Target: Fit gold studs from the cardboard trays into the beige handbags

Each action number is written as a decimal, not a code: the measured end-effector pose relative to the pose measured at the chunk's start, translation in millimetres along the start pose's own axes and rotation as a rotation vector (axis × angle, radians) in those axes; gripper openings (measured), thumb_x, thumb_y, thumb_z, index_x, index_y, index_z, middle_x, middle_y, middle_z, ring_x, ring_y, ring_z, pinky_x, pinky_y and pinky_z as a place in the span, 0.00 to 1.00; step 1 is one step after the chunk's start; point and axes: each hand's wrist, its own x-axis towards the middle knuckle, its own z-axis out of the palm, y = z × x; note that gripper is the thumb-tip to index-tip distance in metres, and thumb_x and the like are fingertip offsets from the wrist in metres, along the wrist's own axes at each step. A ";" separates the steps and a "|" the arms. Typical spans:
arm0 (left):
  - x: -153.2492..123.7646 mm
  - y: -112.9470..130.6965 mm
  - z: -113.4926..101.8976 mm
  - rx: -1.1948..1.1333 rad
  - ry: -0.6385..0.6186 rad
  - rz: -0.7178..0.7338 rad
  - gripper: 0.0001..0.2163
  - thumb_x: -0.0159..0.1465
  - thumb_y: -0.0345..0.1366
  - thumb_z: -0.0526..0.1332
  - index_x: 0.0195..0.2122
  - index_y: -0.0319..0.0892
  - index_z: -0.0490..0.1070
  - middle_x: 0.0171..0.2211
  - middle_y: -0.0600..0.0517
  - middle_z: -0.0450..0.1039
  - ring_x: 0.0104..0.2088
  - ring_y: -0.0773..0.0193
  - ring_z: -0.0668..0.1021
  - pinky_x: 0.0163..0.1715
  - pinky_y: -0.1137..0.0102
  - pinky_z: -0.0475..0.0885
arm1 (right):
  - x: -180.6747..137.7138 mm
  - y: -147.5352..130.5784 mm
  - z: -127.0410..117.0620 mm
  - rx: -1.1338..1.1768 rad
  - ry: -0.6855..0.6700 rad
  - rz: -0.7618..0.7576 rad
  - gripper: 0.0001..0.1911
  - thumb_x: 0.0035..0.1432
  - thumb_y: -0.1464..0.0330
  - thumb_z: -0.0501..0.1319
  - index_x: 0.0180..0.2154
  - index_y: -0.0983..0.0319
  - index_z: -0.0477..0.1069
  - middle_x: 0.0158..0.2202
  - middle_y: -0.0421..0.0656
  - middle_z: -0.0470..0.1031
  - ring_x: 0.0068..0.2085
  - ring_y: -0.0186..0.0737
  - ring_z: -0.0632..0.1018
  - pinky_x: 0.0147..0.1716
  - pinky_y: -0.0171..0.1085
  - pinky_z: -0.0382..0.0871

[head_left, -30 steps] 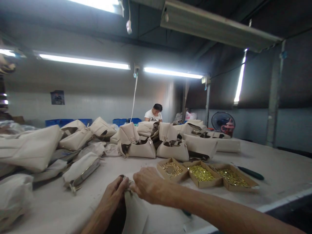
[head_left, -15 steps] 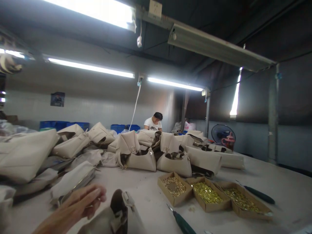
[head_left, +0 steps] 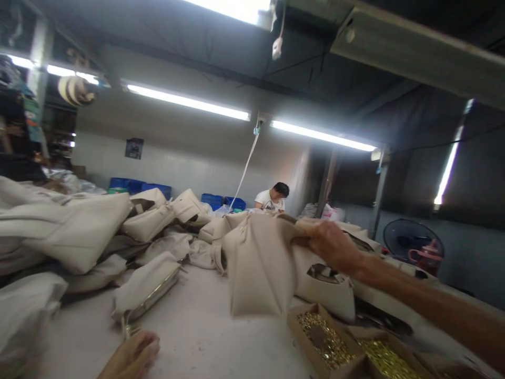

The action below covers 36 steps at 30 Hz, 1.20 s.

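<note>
Above the cardboard box (head_left: 300, 337) of fittings, I am holding a cream bag (head_left: 256, 268) aloft, right hand (head_left: 331, 245) pinching its top; left hand (head_left: 132, 358), well left of the box, grip unreadable.

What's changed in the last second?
The right hand has taken the beige bag by its top edge and lifted it out toward the bag pile. The left hand has let go and sits low over the table. The hardware boxes and the co-worker at the back stay put.

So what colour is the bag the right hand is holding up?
The bag is plain cream, seen in the head view.
</note>
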 end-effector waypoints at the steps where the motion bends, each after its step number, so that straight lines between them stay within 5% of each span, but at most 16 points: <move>1: 0.6 4.2 0.7 -0.003 0.017 -0.001 0.25 0.48 0.65 0.56 0.24 0.45 0.65 0.19 0.56 0.63 0.21 0.65 0.65 0.21 0.71 0.59 | 25.2 16.9 1.4 -0.012 0.043 0.067 0.08 0.53 0.68 0.67 0.26 0.62 0.70 0.30 0.43 0.73 0.35 0.41 0.76 0.37 0.39 0.64; 5: -1.4 21.5 2.5 0.210 -0.036 0.040 0.18 0.53 0.54 0.53 0.24 0.43 0.62 0.20 0.55 0.60 0.22 0.66 0.64 0.22 0.72 0.58 | 113.8 72.8 21.8 0.003 0.167 0.245 0.07 0.53 0.71 0.64 0.27 0.65 0.67 0.37 0.53 0.72 0.45 0.52 0.74 0.41 0.49 0.62; 8: -6.1 32.7 3.6 0.428 -0.061 0.128 0.12 0.57 0.45 0.50 0.25 0.42 0.63 0.22 0.54 0.64 0.26 0.63 0.67 0.27 0.70 0.60 | 148.2 77.6 51.4 0.078 0.256 0.282 0.04 0.57 0.73 0.60 0.36 0.65 0.66 0.51 0.60 0.64 0.51 0.55 0.69 0.44 0.48 0.59; 12: -5.0 45.4 6.0 0.618 -0.091 0.105 0.07 0.57 0.35 0.49 0.29 0.42 0.65 0.27 0.52 0.70 0.30 0.62 0.71 0.31 0.70 0.61 | 145.5 15.6 104.9 0.308 0.240 0.134 0.08 0.61 0.74 0.54 0.43 0.64 0.65 0.53 0.58 0.62 0.49 0.53 0.67 0.43 0.43 0.57; 17: 9.1 55.7 12.8 0.714 -0.138 0.093 0.08 0.57 0.32 0.49 0.29 0.41 0.68 0.28 0.50 0.72 0.32 0.61 0.73 0.32 0.70 0.60 | 94.4 -96.3 179.1 0.399 -0.079 -0.112 0.06 0.63 0.69 0.55 0.36 0.63 0.69 0.43 0.50 0.70 0.38 0.42 0.73 0.36 0.36 0.59; 20: 13.9 55.5 19.7 0.693 -0.126 0.103 0.09 0.58 0.33 0.49 0.29 0.41 0.69 0.27 0.50 0.72 0.31 0.61 0.73 0.31 0.69 0.59 | 67.9 -133.8 221.8 0.442 -0.261 -0.151 0.04 0.60 0.72 0.57 0.35 0.64 0.70 0.39 0.47 0.73 0.40 0.41 0.74 0.39 0.34 0.61; 24: 14.8 49.4 26.7 0.678 -0.093 0.124 0.09 0.60 0.35 0.50 0.29 0.42 0.69 0.27 0.50 0.72 0.31 0.60 0.73 0.31 0.69 0.59 | 64.9 -144.8 269.8 0.470 -0.385 0.028 0.11 0.60 0.72 0.55 0.42 0.70 0.71 0.42 0.53 0.75 0.46 0.45 0.74 0.44 0.36 0.63; 29: 16.6 38.3 29.7 0.692 -0.073 0.116 0.09 0.61 0.36 0.50 0.28 0.43 0.67 0.26 0.51 0.71 0.30 0.61 0.73 0.31 0.69 0.59 | 88.5 -149.0 306.9 0.532 -0.394 0.261 0.26 0.61 0.67 0.56 0.57 0.73 0.61 0.54 0.59 0.68 0.57 0.49 0.69 0.49 0.36 0.63; 36: 18.7 27.4 31.8 0.692 -0.133 0.182 0.11 0.63 0.39 0.49 0.28 0.44 0.66 0.27 0.51 0.72 0.30 0.60 0.74 0.31 0.69 0.62 | 122.5 -161.8 326.8 0.599 -0.406 0.404 0.18 0.63 0.60 0.57 0.49 0.66 0.69 0.49 0.49 0.72 0.49 0.44 0.74 0.49 0.46 0.68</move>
